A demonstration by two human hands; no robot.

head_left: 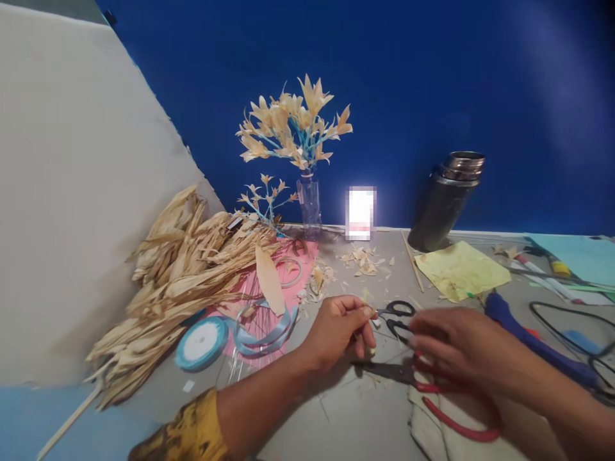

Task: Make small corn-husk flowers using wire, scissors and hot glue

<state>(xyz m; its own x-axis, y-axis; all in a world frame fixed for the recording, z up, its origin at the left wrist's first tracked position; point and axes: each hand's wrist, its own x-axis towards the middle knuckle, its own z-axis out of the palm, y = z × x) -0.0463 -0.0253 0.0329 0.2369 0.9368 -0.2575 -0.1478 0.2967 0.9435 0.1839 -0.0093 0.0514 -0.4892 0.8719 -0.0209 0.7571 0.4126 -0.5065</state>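
The left hand (339,328) pinches a small pale husk piece closed-fingered, while the blurred right hand (456,346), its grip unclear, reaches over red-handled metal scissors (423,378) just beneath it, seemingly about to trim, needing a firm grasp.

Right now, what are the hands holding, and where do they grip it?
The left hand pinches something small at its fingertips; what it is cannot be told. The blurred right hand hovers over the red-handled scissors, holding nothing visible.

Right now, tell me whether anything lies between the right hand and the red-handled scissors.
Nothing visible does. The right hand is blurred and hovers right over the red-handled scissors, beside the small black scissors. The left hand pinches a small pale piece close by, clear of them.
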